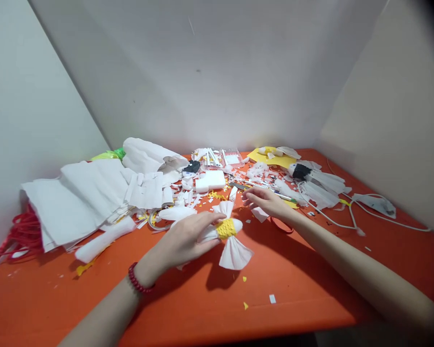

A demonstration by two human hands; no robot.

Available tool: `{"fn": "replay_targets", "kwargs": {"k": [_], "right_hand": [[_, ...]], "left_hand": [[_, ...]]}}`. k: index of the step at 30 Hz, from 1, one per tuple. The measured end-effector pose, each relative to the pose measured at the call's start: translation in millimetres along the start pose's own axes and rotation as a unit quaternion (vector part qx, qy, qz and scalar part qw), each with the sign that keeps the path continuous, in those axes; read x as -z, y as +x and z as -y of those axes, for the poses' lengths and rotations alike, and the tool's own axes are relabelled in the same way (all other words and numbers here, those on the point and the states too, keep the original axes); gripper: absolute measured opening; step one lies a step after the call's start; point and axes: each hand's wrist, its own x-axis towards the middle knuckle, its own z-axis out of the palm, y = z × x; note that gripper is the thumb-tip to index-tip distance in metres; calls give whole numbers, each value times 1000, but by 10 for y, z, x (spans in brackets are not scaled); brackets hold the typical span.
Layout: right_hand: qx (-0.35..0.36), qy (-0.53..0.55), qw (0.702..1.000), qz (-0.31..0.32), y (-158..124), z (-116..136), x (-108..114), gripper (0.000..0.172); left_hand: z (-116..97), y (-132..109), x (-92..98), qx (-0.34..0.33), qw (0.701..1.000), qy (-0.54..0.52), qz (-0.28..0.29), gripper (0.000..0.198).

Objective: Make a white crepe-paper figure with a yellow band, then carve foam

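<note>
My left hand [188, 239] is closed around a white paper bundle [231, 241] with a yellow band round its middle, holding it just above the orange table [292, 289]. A red bead bracelet [138, 280] circles that wrist. My right hand [265, 201] reaches forward over the table with its fingers stretched flat above white paper scraps [260, 214] and a red-handled pair of scissors [282, 226]. Nothing is gripped in it.
White paper sheets [83, 197] pile at the left beside a red cord [21, 233]. A white box [210, 180], pens and scraps litter the back. A black-banded paper bundle [313, 178], yellow paper [267, 158] and a white cable [376, 212] lie at the right. Grey walls close in.
</note>
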Motion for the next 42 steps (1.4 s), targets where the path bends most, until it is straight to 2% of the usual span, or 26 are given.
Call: {"fn": "replay_targets", "kwargs": {"k": [3,7,13,19,26,30,35,42], "right_hand": [[24,-80,996,26,-156,-39,55,30],[76,-178,979,71,-252,-40,-23,22],[104,-264,952,115,-200,-31,-69,28],[95,-305,937,139,-151,9,-25,21],[81,-333,928,149,-143,79,-26,18],[52,-323,937,122,-158,111,50,18],[9,-322,941,106,105,123,65,21],[-49,-369,926,70,573,-9,-48,29]], "left_hand": [[74,-32,143,34,998,30,-36,35],[150,-60,235,54,995,56,-59,37],[148,-57,143,48,996,72,-21,38],[112,-29,94,45,996,73,3,36],[103,-35,74,35,996,77,12,37],[101,-21,48,28,997,77,7,36],[75,2,4,23,997,73,21,35],[48,8,-4,26,996,75,29,35]]}}
